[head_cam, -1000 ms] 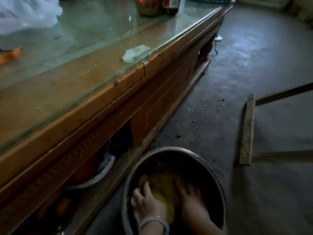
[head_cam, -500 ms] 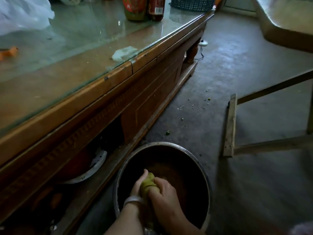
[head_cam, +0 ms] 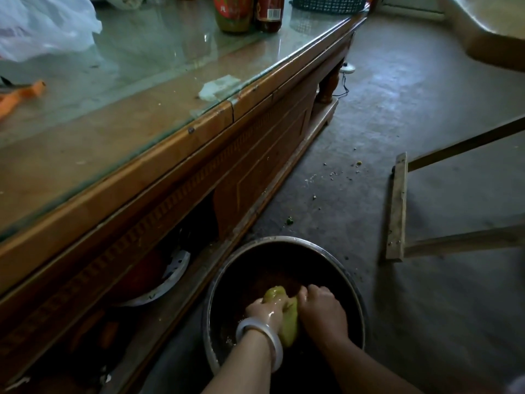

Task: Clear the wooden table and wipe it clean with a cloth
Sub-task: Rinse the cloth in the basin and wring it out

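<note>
both hands are down in the metal basin (head_cam: 358, 294) on the floor, right beside the wooden table (head_cam: 159, 155). the yellow cloth (head_cam: 287, 317) is bunched up between them: the left hand (head_cam: 265, 309), with a pale bangle (head_cam: 262, 334) on its wrist, is curled round the cloth from the left, and the right hand (head_cam: 322, 311) is closed on it from the right, knuckles up. both hands look wet. up on the table's glass top sit two jars (head_cam: 248, 12), a white plastic bag (head_cam: 42, 27), a crumpled scrap of paper (head_cam: 218, 86) near the edge, and something orange (head_cam: 20, 95) at the far left
</note>
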Tool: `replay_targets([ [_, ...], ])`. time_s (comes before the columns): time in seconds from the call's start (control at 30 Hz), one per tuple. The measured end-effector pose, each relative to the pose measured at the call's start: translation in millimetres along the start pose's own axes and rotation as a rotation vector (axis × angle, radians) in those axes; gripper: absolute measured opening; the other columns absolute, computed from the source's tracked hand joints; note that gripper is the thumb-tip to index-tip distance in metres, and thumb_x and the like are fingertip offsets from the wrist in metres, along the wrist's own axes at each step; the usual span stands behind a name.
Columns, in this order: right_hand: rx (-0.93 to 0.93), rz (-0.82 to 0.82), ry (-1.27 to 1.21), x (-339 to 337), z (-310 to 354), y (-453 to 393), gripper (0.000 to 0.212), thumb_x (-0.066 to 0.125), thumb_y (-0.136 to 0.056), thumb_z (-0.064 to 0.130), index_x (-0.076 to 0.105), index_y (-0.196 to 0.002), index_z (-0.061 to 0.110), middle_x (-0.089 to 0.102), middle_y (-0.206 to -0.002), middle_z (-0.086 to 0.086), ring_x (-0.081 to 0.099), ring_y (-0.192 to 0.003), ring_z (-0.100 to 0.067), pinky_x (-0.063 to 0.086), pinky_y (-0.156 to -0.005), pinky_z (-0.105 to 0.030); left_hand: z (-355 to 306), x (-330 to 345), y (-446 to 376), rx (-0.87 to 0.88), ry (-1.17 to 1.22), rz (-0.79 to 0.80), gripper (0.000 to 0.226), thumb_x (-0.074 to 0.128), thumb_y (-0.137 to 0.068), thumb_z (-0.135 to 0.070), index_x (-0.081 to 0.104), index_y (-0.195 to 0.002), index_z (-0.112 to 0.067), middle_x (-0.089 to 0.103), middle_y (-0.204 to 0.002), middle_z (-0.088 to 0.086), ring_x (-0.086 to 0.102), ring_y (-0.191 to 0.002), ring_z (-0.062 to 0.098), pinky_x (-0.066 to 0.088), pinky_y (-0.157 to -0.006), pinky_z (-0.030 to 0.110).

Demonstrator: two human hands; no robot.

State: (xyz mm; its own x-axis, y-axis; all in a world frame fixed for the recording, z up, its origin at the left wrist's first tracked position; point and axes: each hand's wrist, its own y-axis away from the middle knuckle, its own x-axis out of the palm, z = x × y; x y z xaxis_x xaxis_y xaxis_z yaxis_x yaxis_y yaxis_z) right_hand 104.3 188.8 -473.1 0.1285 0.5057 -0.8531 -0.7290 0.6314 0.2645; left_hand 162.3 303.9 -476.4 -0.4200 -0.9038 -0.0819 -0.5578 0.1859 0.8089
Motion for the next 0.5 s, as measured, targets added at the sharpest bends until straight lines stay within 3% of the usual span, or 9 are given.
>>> replay_targets([
  [0.07,0.032,0.070,0.080,2.2,-12.3,0.3,0.031,0.041,-0.100,0.043,0.055,-0.118,0.022,0.050,-0.125,-0.008,0.053,-0.109,-0.023,0.048,-0.088,-0.036,3.3,-4.9,-3.9,-0.041,0.007,0.008,0.031,0.071,-0.080,-0.024,0.057,-0.104,-0.011,0.063,-0.107,0.014,0.059,-0.102,0.033,0.048,-0.093,0.039],
  [0.17,0.048,0.238,0.111,9.2,-17.1,9.3,0.059,0.046,-0.097,0.049,0.023,-0.150,0.036,0.010,-0.159,-0.010,0.017,-0.145,-0.030,0.027,-0.113,-0.046,10.0,-10.5,-5.1,-0.055,-0.056,-0.039,0.066,0.068,-0.082,-0.004,0.036,-0.139,-0.005,0.045,-0.138,0.019,0.046,-0.124,0.034,0.040,-0.103,0.039],
  [0.23,0.098,0.350,0.106,19.0,-13.0,16.3,0.071,0.054,-0.094,0.048,0.014,-0.152,0.040,-0.006,-0.161,-0.010,0.003,-0.148,-0.035,0.020,-0.116,-0.051,12.1,-6.0,0.5,-0.086,0.075,-0.054,0.079,0.066,-0.084,-0.006,0.019,-0.148,-0.012,0.034,-0.146,0.019,0.037,-0.131,0.036,0.032,-0.108,0.043],
  [0.27,0.129,0.394,0.059,23.6,-9.6,18.0,0.071,0.059,-0.092,0.042,0.020,-0.152,0.037,-0.003,-0.161,-0.012,0.008,-0.148,-0.036,0.024,-0.115,-0.050,11.2,-2.3,4.1,-0.104,0.161,-0.024,0.082,0.066,-0.086,-0.015,0.015,-0.150,-0.017,0.031,-0.148,0.019,0.035,-0.132,0.037,0.031,-0.108,0.047],
  [0.33,0.177,0.448,-0.209,31.5,-0.5,20.0,0.056,0.068,-0.086,0.020,0.048,-0.138,0.030,0.031,-0.150,-0.015,0.045,-0.132,-0.030,0.045,-0.105,-0.044,8.2,5.4,3.8,-0.093,0.235,0.059,0.088,0.067,-0.082,-0.045,0.017,-0.150,-0.020,0.033,-0.148,0.018,0.038,-0.132,0.037,0.032,-0.108,0.048],
  [0.37,0.184,0.447,-0.378,32.0,4.2,21.4,0.046,0.068,-0.080,0.013,0.061,-0.122,0.029,0.052,-0.131,-0.016,0.061,-0.111,-0.027,0.055,-0.092,-0.044,5.1,5.0,5.0,-0.075,0.249,0.095,0.095,0.066,-0.073,-0.061,0.026,-0.147,-0.018,0.037,-0.146,0.017,0.040,-0.130,0.036,0.033,-0.108,0.046],
  [0.43,0.141,0.395,-0.598,25.2,14.3,23.9,0.026,0.068,-0.067,0.019,0.071,-0.091,0.027,0.067,-0.095,-0.011,0.068,-0.080,-0.024,0.059,-0.071,-0.044,1.9,0.1,-0.1,-0.090,0.346,0.167,0.092,0.057,-0.065,-0.075,0.050,-0.134,-0.015,0.051,-0.135,0.017,0.050,-0.123,0.035,0.037,-0.106,0.049],
  [0.5,0.084,0.383,-0.798,9.3,28.4,31.0,0.018,0.065,-0.059,0.024,0.070,-0.076,0.018,0.065,-0.073,-0.005,0.061,-0.062,-0.017,0.052,-0.055,-0.031,-3.3,-13.9,4.4,-0.138,0.449,0.213,0.065,0.047,-0.079,-0.071,0.060,-0.121,-0.023,0.060,-0.124,0.017,0.058,-0.111,0.037,0.041,-0.101,0.051],
])
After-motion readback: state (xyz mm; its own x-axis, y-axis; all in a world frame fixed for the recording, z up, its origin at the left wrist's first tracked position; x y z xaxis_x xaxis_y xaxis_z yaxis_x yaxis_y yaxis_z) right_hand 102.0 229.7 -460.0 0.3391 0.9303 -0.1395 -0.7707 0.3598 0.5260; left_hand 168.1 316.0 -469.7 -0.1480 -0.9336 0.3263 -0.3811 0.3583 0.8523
